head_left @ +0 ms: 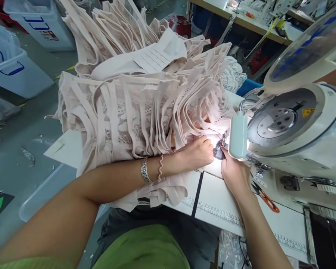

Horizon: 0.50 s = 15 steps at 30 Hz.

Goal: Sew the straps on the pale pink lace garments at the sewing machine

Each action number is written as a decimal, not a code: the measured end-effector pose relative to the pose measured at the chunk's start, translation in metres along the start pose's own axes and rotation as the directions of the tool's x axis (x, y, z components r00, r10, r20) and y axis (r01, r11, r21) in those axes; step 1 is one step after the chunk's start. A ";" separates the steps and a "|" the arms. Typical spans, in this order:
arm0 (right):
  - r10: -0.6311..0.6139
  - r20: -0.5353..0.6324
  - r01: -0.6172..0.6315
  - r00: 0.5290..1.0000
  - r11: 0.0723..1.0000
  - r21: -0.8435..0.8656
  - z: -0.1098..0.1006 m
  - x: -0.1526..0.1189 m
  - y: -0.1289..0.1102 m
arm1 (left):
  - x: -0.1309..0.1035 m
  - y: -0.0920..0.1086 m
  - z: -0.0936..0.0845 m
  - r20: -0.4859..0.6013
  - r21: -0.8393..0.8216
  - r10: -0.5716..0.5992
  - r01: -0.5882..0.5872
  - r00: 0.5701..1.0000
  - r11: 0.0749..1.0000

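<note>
My left hand is closed, its fingers curled down beside the presser foot of a sewing machine. Pale pink lace garments are bunched against that hand and reach toward the needle area; what the fingers grip is hidden. My right hand lies on the near side of the presser foot, thumb toward it. Its other fingers are out of sight behind the pale green box on the machine, so its grip does not show. Bright light falls between the two hands.
Orange-handled thread snips lie right of my right wrist on the white machine table, which carries ruler markings. A white strip with a lined label rests on the garment heap. Plastic bins stand on the floor at left.
</note>
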State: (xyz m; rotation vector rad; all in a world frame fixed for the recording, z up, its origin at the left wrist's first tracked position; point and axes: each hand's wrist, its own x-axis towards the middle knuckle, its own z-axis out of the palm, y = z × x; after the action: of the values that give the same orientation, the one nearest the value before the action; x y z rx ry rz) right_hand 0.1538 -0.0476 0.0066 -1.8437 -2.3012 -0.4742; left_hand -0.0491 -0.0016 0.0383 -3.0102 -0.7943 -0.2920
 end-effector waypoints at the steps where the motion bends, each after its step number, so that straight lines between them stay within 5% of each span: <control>1: -0.006 -0.004 0.006 1.000 1.000 0.000 -0.003 0.001 -0.001 | 0.000 0.000 0.002 -0.003 -0.005 -0.034 0.034 0.999 0.999; 5: -0.027 0.021 0.027 0.999 1.000 0.000 -0.011 0.000 -0.008 | 0.007 -0.008 0.014 -0.005 -0.217 -0.221 0.214 0.975 0.952; 9: -0.054 0.024 0.052 0.998 0.996 0.069 -0.009 -0.003 -0.009 | 0.011 -0.022 0.023 -0.013 -0.412 -0.168 0.148 0.986 0.899; 15: -0.048 -0.008 0.048 0.999 0.989 0.143 -0.005 -0.009 -0.006 | 0.007 -0.026 0.026 -0.023 -0.449 -0.155 0.128 0.988 0.884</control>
State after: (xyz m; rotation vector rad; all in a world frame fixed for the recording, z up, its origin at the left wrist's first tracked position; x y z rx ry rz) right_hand 0.1495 -0.0592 0.0073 -1.7231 -2.3154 -0.3096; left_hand -0.0508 0.0259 0.0128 -3.3417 -1.0780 -0.6475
